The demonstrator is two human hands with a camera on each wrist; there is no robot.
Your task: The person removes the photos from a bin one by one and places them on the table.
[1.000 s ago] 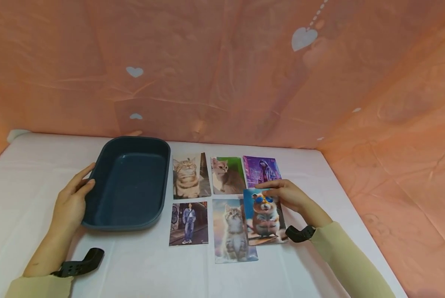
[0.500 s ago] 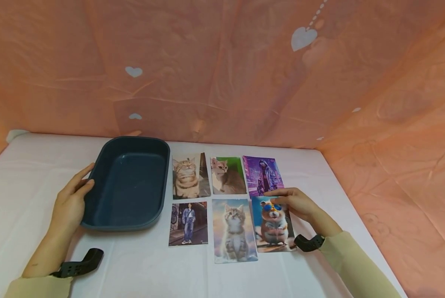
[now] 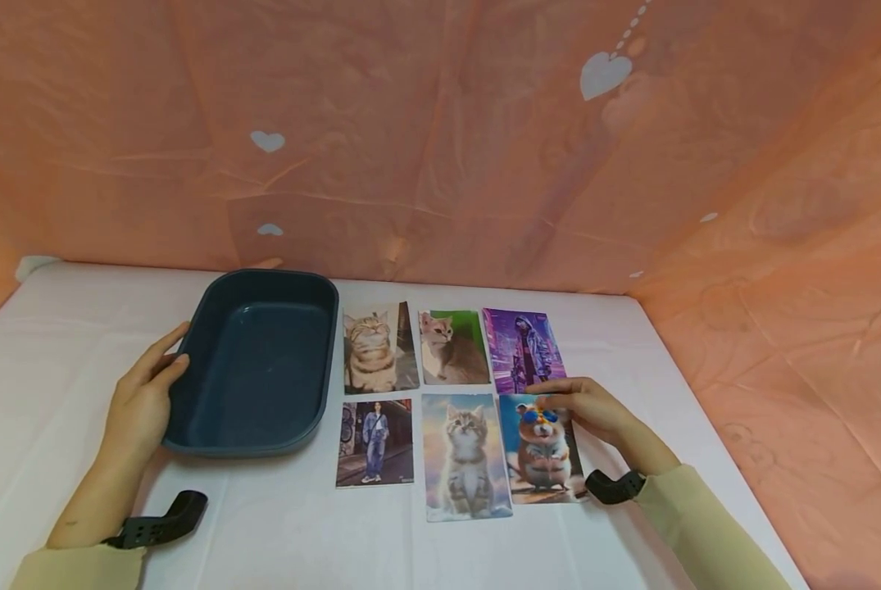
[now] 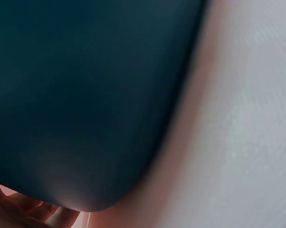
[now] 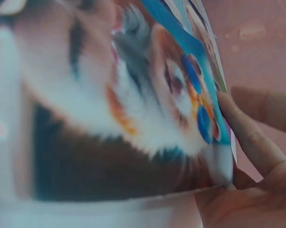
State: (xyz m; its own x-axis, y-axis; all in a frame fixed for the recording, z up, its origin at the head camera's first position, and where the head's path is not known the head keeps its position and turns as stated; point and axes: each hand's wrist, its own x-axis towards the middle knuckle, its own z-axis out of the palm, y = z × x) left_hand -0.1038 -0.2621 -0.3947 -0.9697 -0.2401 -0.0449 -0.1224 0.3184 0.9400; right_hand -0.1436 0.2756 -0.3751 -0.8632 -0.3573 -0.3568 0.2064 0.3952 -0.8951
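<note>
My left hand [image 3: 140, 401] grips the left rim of a dark blue plastic tray [image 3: 259, 377]; its thumb lies at the rim, its fingers along the outer wall. Seen close in the left wrist view, the tray's side [image 4: 86, 95] hides most of that hand. My right hand [image 3: 588, 410] pinches the top edge of a hamster picture card [image 3: 547, 459], which lies at the near right of two rows of cards. In the right wrist view the fingers [image 5: 257, 147] are at that card's edge. Directly beyond is a purple card with a hooded figure [image 3: 523, 348]; left of it, a grey kitten card [image 3: 465, 459].
Farther left are a tan cat card [image 3: 377, 348], a green-backed cat card [image 3: 451, 348] and a street-figure card [image 3: 375, 442]. White cloth [image 3: 292, 533] covers the table. An orange sheet with pale hearts [image 3: 425, 147] hangs along the back and right.
My right hand has moved the hamster card right and toward me, off the grey kitten card and the purple card. The left hand and tray have stayed put.
</note>
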